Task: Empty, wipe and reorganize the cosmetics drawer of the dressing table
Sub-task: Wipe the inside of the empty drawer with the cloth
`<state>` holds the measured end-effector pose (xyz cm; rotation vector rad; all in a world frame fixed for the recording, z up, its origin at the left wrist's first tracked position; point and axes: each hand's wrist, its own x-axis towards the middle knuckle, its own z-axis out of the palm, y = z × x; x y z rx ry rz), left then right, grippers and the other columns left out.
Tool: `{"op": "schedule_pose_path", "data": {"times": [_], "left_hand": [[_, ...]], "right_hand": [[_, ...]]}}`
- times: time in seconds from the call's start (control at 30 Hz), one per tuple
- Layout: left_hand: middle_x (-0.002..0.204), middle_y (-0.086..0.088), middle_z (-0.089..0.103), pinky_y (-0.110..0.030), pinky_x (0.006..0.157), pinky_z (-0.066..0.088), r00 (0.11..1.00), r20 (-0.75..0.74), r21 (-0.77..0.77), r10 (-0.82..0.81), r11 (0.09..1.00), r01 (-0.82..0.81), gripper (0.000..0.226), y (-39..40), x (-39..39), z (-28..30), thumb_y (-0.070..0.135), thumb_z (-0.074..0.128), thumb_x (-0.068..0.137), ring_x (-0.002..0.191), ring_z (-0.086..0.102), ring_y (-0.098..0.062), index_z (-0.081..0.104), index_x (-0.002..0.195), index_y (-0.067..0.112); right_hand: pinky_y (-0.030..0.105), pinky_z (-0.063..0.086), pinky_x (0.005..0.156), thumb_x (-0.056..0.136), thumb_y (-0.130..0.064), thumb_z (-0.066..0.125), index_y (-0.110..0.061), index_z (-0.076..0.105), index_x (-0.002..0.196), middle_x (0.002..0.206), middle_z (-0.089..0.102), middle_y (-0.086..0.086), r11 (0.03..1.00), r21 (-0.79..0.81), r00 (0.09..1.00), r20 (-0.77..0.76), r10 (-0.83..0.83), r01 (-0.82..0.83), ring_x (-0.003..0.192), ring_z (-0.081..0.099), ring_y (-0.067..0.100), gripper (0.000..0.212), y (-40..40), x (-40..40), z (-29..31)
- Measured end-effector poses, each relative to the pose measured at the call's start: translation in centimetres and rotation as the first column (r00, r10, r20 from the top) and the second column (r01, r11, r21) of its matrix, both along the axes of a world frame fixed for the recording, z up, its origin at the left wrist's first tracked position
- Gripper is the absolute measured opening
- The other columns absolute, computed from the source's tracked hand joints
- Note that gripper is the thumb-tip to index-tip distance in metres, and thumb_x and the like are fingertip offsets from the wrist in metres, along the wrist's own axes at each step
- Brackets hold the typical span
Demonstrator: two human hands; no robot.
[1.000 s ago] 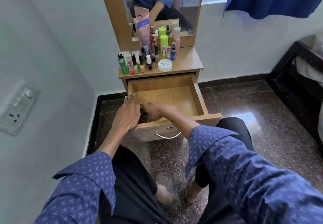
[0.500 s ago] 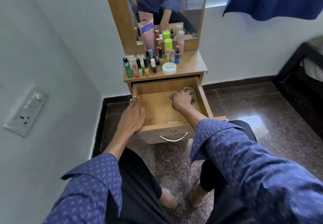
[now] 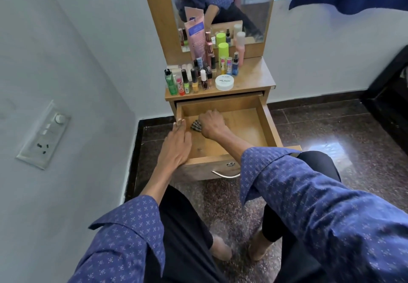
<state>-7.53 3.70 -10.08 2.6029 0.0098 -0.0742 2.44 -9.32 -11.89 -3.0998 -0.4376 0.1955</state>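
Right hand (image 3: 210, 122) is clenched around a small dark cloth (image 3: 196, 126), knuckles up, pressing it onto the drawer (image 3: 260, 128) floor near the left wall; you're mid-wipe, so the wrist is bent down and the forearm reaches in over the drawer front. Left hand (image 3: 176, 144) lies flat, fingers straight, along the drawer's left edge, grasping nothing; probably there to brace the drawer so it doesn't slide or wobble under the wiping pressure. Drawer is pulled well out and, as far as visible, holds only the cloth and your hand. Cosmetics are parked on the surface (image 3: 254, 79) above: nail polish bottles (image 3: 194, 82) along the front left, white jar (image 3: 224, 82) beside them, pink tube (image 3: 196, 37) leaning on the mirror (image 3: 254, 7). Looks like emptying is done, wiping underway, reorganizing not yet started.
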Motion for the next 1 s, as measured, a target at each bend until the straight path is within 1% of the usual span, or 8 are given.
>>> {"op": "schedule_pose_path", "data": {"times": [0.1,0.23,0.4,0.53,0.6,0.67,0.8,1.0], "left_hand": [[0.171,-0.013,0.025,-0.043,0.127,0.022,1.000,0.000,-0.001,0.001,1.000,-0.001,0.056,0.1,0.1,-0.2,0.025,0.030,0.111,0.158,0.025,-0.029,0.029,0.164,0.006],[0.172,-0.011,0.023,-0.042,0.128,0.019,1.000,-0.005,0.001,0.002,1.000,-0.002,0.056,0.1,0.5,-0.3,0.025,0.030,0.111,0.159,0.021,-0.026,0.028,0.164,0.008],[0.171,-0.012,0.024,-0.048,0.126,0.026,1.000,-0.012,0.023,0.000,1.000,0.000,0.055,-0.1,0.2,-0.1,0.026,0.029,0.111,0.156,0.029,-0.031,0.030,0.164,0.008],[0.171,-0.012,0.024,-0.050,0.125,0.028,1.000,-0.003,0.034,-0.007,0.999,0.007,0.056,0.0,0.0,-0.1,0.026,0.028,0.111,0.156,0.029,-0.033,0.030,0.163,0.007],[0.172,-0.012,0.022,-0.048,0.126,0.024,1.000,0.003,0.032,-0.012,0.999,0.012,0.057,-0.1,-0.2,-0.1,0.026,0.027,0.111,0.158,0.023,-0.031,0.028,0.164,0.006],[0.172,-0.011,0.019,-0.048,0.127,0.022,1.000,-0.001,0.044,-0.016,0.999,0.016,0.057,0.0,-0.2,-0.2,0.027,0.026,0.111,0.159,0.020,-0.030,0.026,0.164,0.006],[0.173,-0.012,0.014,-0.046,0.127,0.020,0.999,-0.017,0.056,-0.036,0.998,0.037,0.058,-0.3,-0.6,0.1,0.029,0.025,0.112,0.160,0.015,-0.028,0.021,0.165,0.006],[0.174,-0.010,0.010,-0.047,0.127,0.021,0.999,-0.026,0.086,-0.036,0.996,0.038,0.066,-0.3,0.1,-0.3,0.045,0.024,0.112,0.161,0.013,-0.027,0.015,0.167,0.007]], "right_hand": [[0.048,0.048,0.102,0.095,-0.011,0.063,-0.016,0.056,0.135,0.141,0.061,0.010,0.975,0.172,0.988,-0.033,0.148,-0.140,0.129,0.051,0.032,0.041,0.8,0.2,-0.9],[0.054,0.036,0.108,0.099,-0.019,0.058,-0.022,0.047,0.145,0.149,0.054,0.009,0.944,0.283,0.973,-0.102,0.207,-0.171,0.138,0.039,0.034,0.047,0.5,0.6,-1.4],[0.052,0.041,0.109,0.095,-0.039,0.064,-0.029,0.058,0.127,0.135,0.064,0.004,0.928,0.310,0.929,-0.234,0.287,-0.208,0.128,0.051,0.032,0.034,0.1,1.8,-0.7],[0.041,0.054,0.096,0.090,-0.018,0.070,-0.018,0.059,0.133,0.125,0.066,0.009,0.930,0.277,0.890,-0.318,0.325,-0.241,0.110,0.060,0.029,0.044,-0.2,-0.3,-0.1],[0.042,0.062,0.084,0.088,-0.004,0.064,-0.013,0.064,0.123,0.118,0.069,0.014,0.923,0.291,0.843,-0.402,0.357,-0.252,0.099,0.067,0.031,0.036,-1.3,-2.1,0.3],[0.043,0.063,0.078,0.084,0.004,0.056,-0.014,0.066,0.121,0.114,0.071,0.014,0.902,0.335,0.806,-0.433,0.404,-0.272,0.096,0.069,0.034,0.042,-2.3,-3.5,1.1],[0.036,0.062,0.080,0.078,0.009,0.051,-0.016,0.071,0.124,0.114,0.069,0.003,0.856,0.488,0.876,-0.320,0.360,-0.173,0.100,0.066,0.024,0.056,-5.9,-4.7,3.5],[0.026,0.063,0.071,0.082,0.007,0.062,-0.025,0.070,0.119,0.114,0.066,-0.006,0.728,0.685,0.997,-0.070,0.012,0.039,0.103,0.067,0.015,0.049,-12.8,-2.7,7.5]]}}
